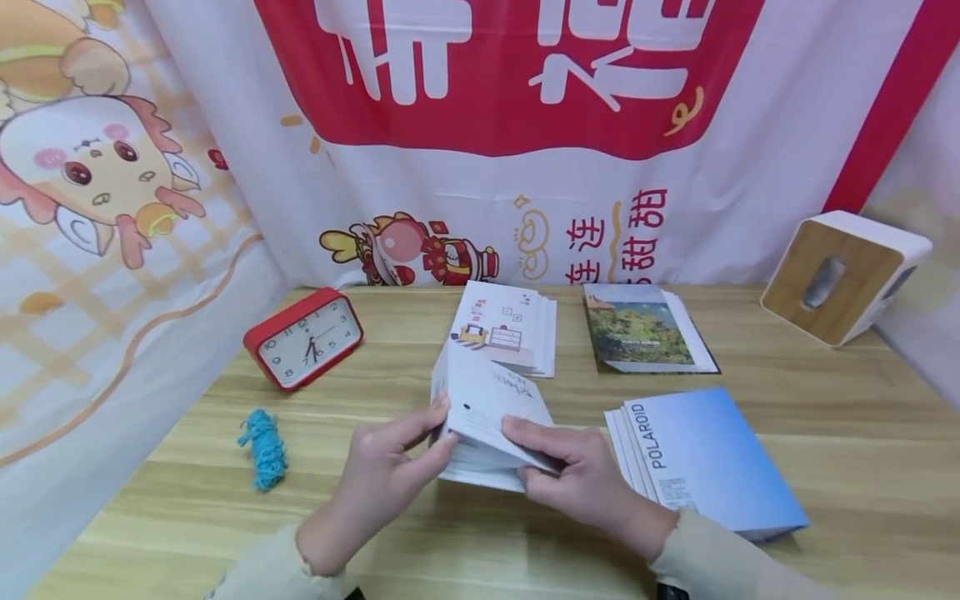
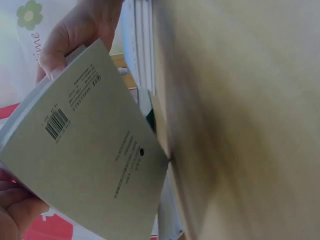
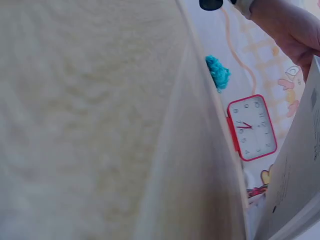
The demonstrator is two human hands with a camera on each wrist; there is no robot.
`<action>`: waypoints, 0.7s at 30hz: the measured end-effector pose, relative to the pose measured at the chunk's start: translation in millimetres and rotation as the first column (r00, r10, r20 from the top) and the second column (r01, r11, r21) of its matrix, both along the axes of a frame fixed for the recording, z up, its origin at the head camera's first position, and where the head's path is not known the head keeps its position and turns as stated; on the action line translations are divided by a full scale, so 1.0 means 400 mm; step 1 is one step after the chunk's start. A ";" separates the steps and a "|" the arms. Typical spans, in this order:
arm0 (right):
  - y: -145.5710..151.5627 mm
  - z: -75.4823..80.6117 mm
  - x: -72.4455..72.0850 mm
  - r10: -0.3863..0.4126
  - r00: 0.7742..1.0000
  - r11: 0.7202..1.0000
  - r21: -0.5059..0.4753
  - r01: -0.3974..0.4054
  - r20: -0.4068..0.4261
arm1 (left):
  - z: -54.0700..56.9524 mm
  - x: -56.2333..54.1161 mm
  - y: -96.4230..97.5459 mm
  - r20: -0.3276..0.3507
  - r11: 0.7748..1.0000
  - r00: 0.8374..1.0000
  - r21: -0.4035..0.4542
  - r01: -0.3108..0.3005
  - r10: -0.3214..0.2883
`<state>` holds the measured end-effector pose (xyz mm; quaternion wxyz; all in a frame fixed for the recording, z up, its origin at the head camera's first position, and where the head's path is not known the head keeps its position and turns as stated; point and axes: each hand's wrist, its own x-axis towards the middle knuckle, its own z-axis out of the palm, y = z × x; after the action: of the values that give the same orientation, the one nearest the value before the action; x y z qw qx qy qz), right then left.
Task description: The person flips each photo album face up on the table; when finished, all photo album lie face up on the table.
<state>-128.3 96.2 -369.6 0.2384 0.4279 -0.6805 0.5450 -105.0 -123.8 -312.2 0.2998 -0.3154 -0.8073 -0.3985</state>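
Head: left hand [image 1: 384,461] and right hand [image 1: 583,473] pinch a white printed booklet [image 1: 486,407], seemingly thick.

Three views of one table, one from above and two low and turned sideways.
The wooden table [image 1: 150,533] is looked down on by the head camera, the printed hanging cloth [image 1: 487,179] faced beyond. The barcoded book [image 2: 95,145] is seen close up from the left wrist; from the right wrist, the tabletop is skimmed toward the red alarm clock [image 3: 252,127] and blue yarn bundle [image 3: 218,73], both shared with the head view.
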 end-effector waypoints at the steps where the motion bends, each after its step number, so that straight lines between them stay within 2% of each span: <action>1: 0.001 0.002 0.000 0.020 1.000 1.000 0.004 -0.020 0.004 | -0.006 0.005 -0.001 0.002 1.000 1.000 0.022 0.003 -0.003; 4: 0.004 0.003 0.000 0.066 0.998 0.997 0.027 -0.066 0.023 | -0.023 0.022 -0.003 0.025 0.996 1.000 0.087 0.012 -0.014; 7: 0.007 0.002 -0.001 0.100 0.994 0.993 0.062 -0.102 0.044 | -0.038 0.040 -0.007 0.109 0.990 0.994 0.144 -0.003 -0.012; 10: 0.009 0.001 -0.002 0.110 0.991 0.986 0.115 -0.118 0.073 | -0.051 0.057 -0.014 0.220 0.982 0.975 0.187 -0.029 -0.014; 11: 0.009 0.000 -0.001 0.110 0.990 0.984 0.133 -0.121 0.091 | -0.054 0.062 -0.016 0.263 0.979 0.965 0.197 -0.046 -0.008; 13: 0.010 0.000 -0.001 0.110 0.986 0.977 0.168 -0.130 0.126 | -0.059 0.072 -0.020 0.342 0.973 0.940 0.214 -0.086 0.008; 15: 0.010 0.000 -0.002 0.109 0.982 0.970 0.198 -0.139 0.151 | -0.062 0.081 -0.022 0.426 0.963 0.905 0.238 -0.129 0.016; 21: -0.001 -0.003 -0.002 0.106 0.962 0.950 0.261 -0.173 0.250 | -0.070 0.090 -0.030 0.624 0.930 0.781 0.279 -0.239 0.014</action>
<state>-129.3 95.9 -370.8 0.0546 0.4377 -0.7419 0.5050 -68.8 -135.7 -340.3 0.0990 -0.0563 -0.7979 -0.5919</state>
